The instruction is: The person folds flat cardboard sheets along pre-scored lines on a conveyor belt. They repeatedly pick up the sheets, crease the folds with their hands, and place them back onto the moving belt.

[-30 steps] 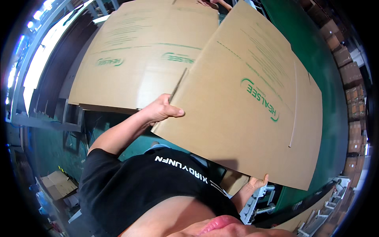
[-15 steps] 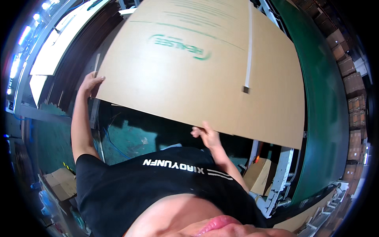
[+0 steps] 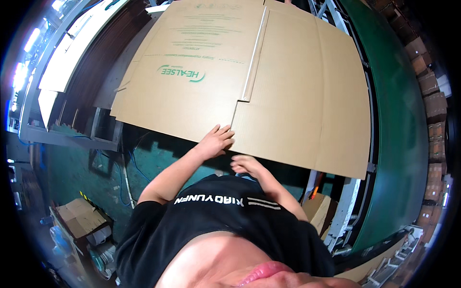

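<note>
A large flat brown cardboard box blank (image 3: 283, 120) with green printing lies before me. A narrow pale strip (image 3: 253, 62) runs along the seam between its panels, ending in a stepped notch. My left hand (image 3: 217, 142) rests at the near edge just left of that seam, fingers stretched over the cardboard and its thumb side partly hidden. Close beside it, my right hand (image 3: 246, 164) is just off the near edge, its fingers loosely bent and apart, with nothing visible in them.
A green conveyor belt (image 3: 398, 144) runs along the right beside a metal frame (image 3: 342, 211). Dark stacked sheets (image 3: 98, 57) stand at the left. An opened carton (image 3: 79, 216) sits lower left. Blue hoses (image 3: 137, 165) lie on the green floor. Stacked cartons (image 3: 434, 134) line the far right.
My left hand has moved right from the blank's left corner to the seam. The printed panel and pale strip now lie farther left, and the notch shows. My right hand has moved slightly down.
</note>
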Action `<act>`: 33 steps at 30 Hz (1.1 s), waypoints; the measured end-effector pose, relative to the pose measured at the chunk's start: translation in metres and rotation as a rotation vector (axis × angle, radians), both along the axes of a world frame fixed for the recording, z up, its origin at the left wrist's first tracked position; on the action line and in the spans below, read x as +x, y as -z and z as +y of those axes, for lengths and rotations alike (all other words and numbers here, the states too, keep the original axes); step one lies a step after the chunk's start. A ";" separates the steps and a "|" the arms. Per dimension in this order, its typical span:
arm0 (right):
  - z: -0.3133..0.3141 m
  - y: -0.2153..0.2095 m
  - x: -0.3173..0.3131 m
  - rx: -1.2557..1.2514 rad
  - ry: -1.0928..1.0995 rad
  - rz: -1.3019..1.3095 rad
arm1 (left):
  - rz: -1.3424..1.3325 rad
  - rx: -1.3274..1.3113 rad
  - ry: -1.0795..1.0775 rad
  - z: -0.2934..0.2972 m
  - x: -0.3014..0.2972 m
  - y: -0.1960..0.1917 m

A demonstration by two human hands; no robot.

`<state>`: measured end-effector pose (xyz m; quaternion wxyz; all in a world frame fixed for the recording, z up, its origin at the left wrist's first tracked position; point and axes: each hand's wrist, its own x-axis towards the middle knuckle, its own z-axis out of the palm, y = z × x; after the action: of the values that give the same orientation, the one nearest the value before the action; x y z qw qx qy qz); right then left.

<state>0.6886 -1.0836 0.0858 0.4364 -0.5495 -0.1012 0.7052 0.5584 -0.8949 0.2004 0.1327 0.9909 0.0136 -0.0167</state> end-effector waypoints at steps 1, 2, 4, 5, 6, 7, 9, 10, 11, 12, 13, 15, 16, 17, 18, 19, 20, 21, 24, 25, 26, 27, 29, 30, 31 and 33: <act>-0.033 -0.008 0.026 -0.055 0.071 -0.023 | -0.004 0.011 0.011 0.012 -0.006 0.009; -0.072 0.001 0.060 -0.046 0.220 0.083 | -0.030 -0.007 0.051 0.021 -0.007 0.006; -0.137 -0.002 0.122 -0.189 0.950 0.197 | -0.057 0.014 0.046 0.031 -0.015 0.011; -0.148 -0.026 0.140 0.157 1.469 0.340 | -0.063 0.033 0.045 0.036 -0.020 0.011; -0.212 0.009 0.189 0.203 1.552 0.239 | -0.046 0.017 0.058 0.040 -0.016 0.008; -0.276 0.045 0.238 0.248 1.627 0.137 | -0.028 0.003 0.072 0.046 -0.013 0.003; -0.295 0.025 0.276 0.526 1.925 -0.015 | 0.014 0.009 0.064 0.059 -0.015 -0.001; -0.336 0.030 0.311 0.681 1.794 -0.032 | 0.007 -0.002 0.081 0.062 -0.010 0.004; -0.341 0.025 0.331 0.446 1.837 -0.147 | 0.012 -0.004 0.097 0.065 -0.005 0.007; -0.336 0.018 0.343 0.209 1.862 -0.253 | -0.011 -0.038 0.090 0.068 -0.001 0.011; -0.326 0.002 0.355 0.324 1.750 -0.370 | -0.043 -0.045 0.046 0.071 -0.007 0.018; -0.289 -0.063 0.359 0.411 1.627 -0.640 | -0.083 -0.067 -0.012 0.083 -0.004 0.028; -0.248 -0.115 0.343 0.387 1.598 -0.805 | -0.101 -0.105 -0.038 0.095 -0.005 0.028; -0.221 -0.156 0.329 0.483 1.527 -0.957 | -0.119 -0.103 -0.065 0.106 0.000 0.024; -0.195 -0.189 0.314 0.577 1.439 -1.102 | -0.092 -0.123 -0.058 0.118 0.005 0.024; -0.170 -0.216 0.297 0.567 1.385 -1.203 | -0.059 -0.148 -0.057 0.126 0.006 0.026; -0.148 -0.238 0.277 0.552 1.329 -1.304 | -0.051 -0.139 -0.044 0.129 0.006 0.028; -0.128 -0.259 0.255 0.593 1.189 -1.436 | -0.046 -0.131 -0.035 0.129 0.008 0.030; -0.046 -0.286 0.179 0.739 0.843 -1.605 | -0.093 -0.137 -0.007 0.131 0.004 0.032; -0.015 -0.287 0.156 0.794 0.704 -1.632 | -0.121 -0.147 0.003 0.133 0.003 0.034; 0.015 -0.288 0.132 0.848 0.565 -1.650 | -0.150 -0.159 0.016 0.135 0.004 0.038; 0.046 -0.285 0.110 0.911 0.428 -1.643 | -0.157 -0.174 0.008 0.137 0.001 0.040; 0.085 -0.251 0.077 0.779 0.028 -1.861 | -0.182 -0.212 -0.007 0.140 -0.003 0.042; 0.100 -0.224 0.065 0.791 -0.012 -1.900 | -0.231 -0.199 0.010 0.142 -0.003 0.046; 0.111 -0.198 0.055 0.796 -0.058 -1.890 | -0.246 -0.206 0.000 0.142 -0.004 0.046; 0.129 -0.160 0.042 0.735 -0.242 -1.890 | -0.273 -0.221 -0.030 0.140 -0.005 0.046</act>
<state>0.7305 -0.9550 0.2460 0.2456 -0.6995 -0.6691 -0.0523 0.5534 -0.7546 0.1546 0.2417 0.9630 0.0081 0.1188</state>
